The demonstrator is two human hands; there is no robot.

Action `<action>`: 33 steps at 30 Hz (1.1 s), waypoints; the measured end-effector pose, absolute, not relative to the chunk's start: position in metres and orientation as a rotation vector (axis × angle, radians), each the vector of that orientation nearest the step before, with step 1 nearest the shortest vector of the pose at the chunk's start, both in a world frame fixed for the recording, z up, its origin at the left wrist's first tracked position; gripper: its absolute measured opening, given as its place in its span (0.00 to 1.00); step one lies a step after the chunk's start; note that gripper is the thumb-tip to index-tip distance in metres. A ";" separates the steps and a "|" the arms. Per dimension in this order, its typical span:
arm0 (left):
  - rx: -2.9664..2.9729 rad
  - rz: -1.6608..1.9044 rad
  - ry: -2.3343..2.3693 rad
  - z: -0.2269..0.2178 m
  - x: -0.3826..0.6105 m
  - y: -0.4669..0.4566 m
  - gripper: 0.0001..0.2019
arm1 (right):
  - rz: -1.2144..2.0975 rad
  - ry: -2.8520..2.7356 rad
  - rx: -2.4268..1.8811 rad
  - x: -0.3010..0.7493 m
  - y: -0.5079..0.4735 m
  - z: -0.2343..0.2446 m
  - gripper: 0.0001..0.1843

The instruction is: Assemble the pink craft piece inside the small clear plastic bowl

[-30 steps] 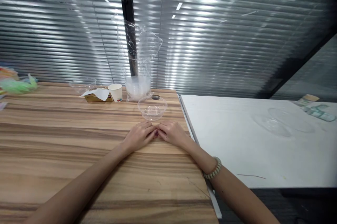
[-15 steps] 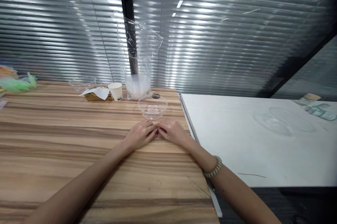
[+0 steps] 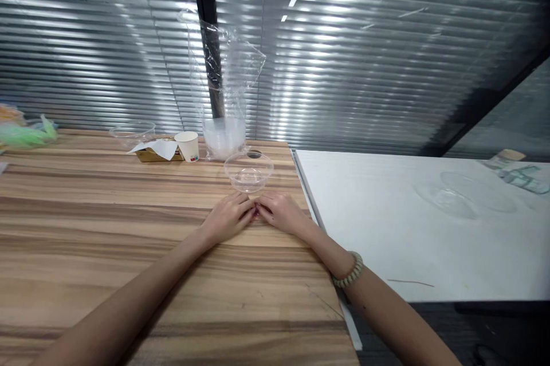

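My left hand (image 3: 228, 217) and my right hand (image 3: 280, 212) meet fingertip to fingertip, low over the wooden table (image 3: 172, 291). Both are closed in a pinch on a small dark reddish-purple thing (image 3: 256, 212). It is mostly covered by my fingers, and its kind cannot be made out. Just beyond my fingertips stands a clear plastic bowl (image 3: 249, 178). A beaded bracelet (image 3: 350, 271) is round my right wrist.
A bag of stacked clear bowls (image 3: 224, 140), a paper cup (image 3: 188, 146), a small box with white paper (image 3: 158, 151) and another clear bowl (image 3: 133, 132) stand at the back. Green plastic (image 3: 28, 134) lies far left. On the white table (image 3: 378, 240) at right are clear lids (image 3: 447, 197).
My hands stay together in nearly the same spot, the fingers shifting slightly around the small thing. The whole view has moved a little.
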State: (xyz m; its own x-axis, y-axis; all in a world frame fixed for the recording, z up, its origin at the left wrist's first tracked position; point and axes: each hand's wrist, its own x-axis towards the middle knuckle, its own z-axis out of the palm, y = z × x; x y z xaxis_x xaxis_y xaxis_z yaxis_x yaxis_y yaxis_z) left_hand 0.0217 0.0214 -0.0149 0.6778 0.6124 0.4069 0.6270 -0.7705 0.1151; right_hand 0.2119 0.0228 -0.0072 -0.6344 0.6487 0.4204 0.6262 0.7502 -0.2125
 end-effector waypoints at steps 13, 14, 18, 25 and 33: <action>-2.860 -0.688 -1.048 -0.013 0.022 0.021 0.08 | 0.093 -2.460 -0.970 0.213 0.023 -0.009 0.07; -2.860 -0.688 -1.048 -0.013 0.022 0.021 0.08 | 0.090 -2.460 -0.973 0.213 0.023 -0.010 0.07; -2.862 -0.698 -1.033 -0.013 0.022 0.021 0.08 | 0.078 -2.466 -0.984 0.212 0.024 -0.010 0.06; -2.865 -0.718 -1.038 -0.014 0.022 0.021 0.08 | 0.058 -2.471 -0.983 0.212 0.024 -0.008 0.06; -2.848 -0.713 -1.036 -0.015 0.022 0.022 0.08 | 0.072 -2.464 -0.986 0.212 0.023 -0.008 0.07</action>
